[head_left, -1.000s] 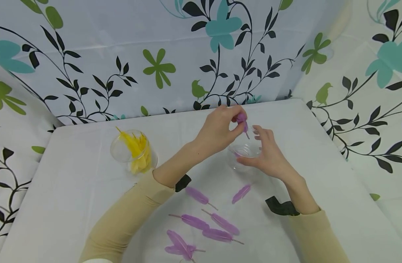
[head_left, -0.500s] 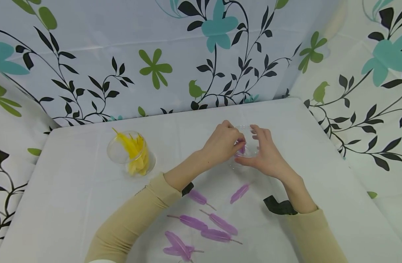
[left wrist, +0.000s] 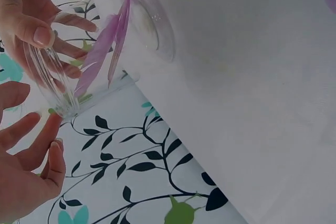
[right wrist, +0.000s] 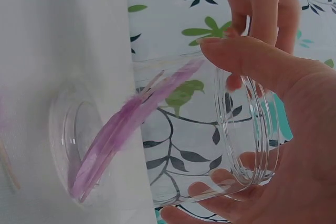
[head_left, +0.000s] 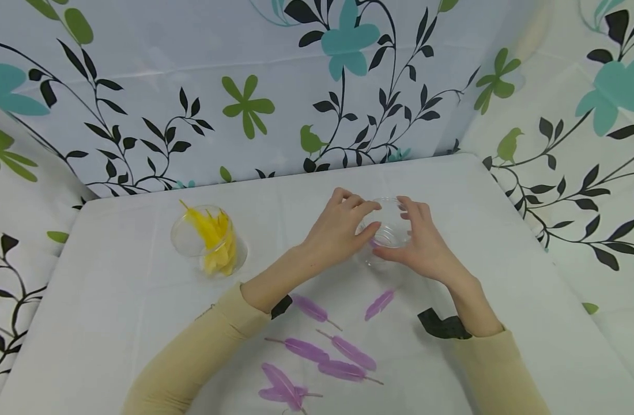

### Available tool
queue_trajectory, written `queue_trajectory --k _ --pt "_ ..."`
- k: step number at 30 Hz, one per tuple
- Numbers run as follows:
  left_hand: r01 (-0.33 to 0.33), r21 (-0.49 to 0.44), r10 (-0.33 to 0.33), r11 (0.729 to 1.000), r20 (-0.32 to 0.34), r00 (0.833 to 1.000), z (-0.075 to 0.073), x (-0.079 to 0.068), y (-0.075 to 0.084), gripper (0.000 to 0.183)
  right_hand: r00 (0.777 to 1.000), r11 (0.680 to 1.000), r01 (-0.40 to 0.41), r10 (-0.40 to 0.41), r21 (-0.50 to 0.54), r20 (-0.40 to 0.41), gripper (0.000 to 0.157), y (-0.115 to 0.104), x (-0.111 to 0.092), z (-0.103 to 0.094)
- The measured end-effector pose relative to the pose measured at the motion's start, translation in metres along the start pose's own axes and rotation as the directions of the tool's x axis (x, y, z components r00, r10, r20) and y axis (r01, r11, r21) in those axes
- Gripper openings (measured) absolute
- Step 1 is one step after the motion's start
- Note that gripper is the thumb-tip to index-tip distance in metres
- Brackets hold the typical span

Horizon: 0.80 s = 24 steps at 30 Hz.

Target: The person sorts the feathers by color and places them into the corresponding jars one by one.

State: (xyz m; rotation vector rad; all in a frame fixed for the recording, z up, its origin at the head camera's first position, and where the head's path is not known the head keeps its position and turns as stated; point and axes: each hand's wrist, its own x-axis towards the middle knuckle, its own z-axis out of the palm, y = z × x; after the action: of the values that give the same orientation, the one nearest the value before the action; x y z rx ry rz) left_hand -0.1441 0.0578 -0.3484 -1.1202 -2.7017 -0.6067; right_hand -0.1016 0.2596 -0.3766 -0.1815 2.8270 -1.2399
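Observation:
A clear plastic jar stands on the white-covered table, its mouth up. My right hand grips it from the right, thumb on the near side and fingers around the far side. Inside, purple feathers lean against the wall, as the right wrist view shows. My left hand is at the left of the jar's mouth with thumb and fingers spread apart and nothing between them. In the left wrist view, its fingertips are right by the threaded rim.
A second clear jar holding yellow feathers stands at the left. Several purple feathers lie near the front, with a single purple feather closer to the jar. Patterned fabric hangs behind the table.
My left hand lowered a purple feather into the jar, let it go, and drew back slightly left with fingers spread. My right hand has kept its hold on the jar.

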Motion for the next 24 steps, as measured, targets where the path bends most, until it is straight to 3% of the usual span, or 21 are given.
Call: queue_trajectory --k 4,7,11,17,20,24 --pt "0.035 -0.061 -0.037 0.998 -0.033 0.999 -0.011 -0.019 -0.008 0.043 1.0 1.0 -0.008 0.008 -0.002 -0.004 0.106 0.0 0.0 0.0" --pt "0.069 -0.092 -0.07 0.993 -0.007 0.998 -0.017 -0.037 -0.018 0.039 1.0 1.0 -0.018 0.018 0.001 -0.003 0.107 0.0 0.0 -0.001" --pt "0.127 -0.087 -0.114 0.988 0.135 0.984 -0.02 -0.068 -0.033 0.03 1.0 1.0 -0.027 0.027 0.005 0.004 0.107 -0.002 0.0 -0.001" --pt "0.162 -0.092 -0.116 0.982 0.382 0.917 -0.013 -0.11 -0.048 0.027 1.0 1.0 -0.029 0.029 0.006 0.002 0.107 -0.003 0.0 -0.001" --pt "0.134 -0.109 -0.076 0.985 0.424 0.903 -0.006 -0.124 -0.051 0.027 0.999 0.999 -0.032 0.032 0.007 0.003 0.107 -0.004 0.0 -0.001" --pt "0.107 -0.121 -0.046 0.987 0.423 0.905 0.003 -0.135 -0.052 0.025 0.999 0.999 -0.032 0.032 0.01 0.009 0.108 -0.003 0.0 0.0"
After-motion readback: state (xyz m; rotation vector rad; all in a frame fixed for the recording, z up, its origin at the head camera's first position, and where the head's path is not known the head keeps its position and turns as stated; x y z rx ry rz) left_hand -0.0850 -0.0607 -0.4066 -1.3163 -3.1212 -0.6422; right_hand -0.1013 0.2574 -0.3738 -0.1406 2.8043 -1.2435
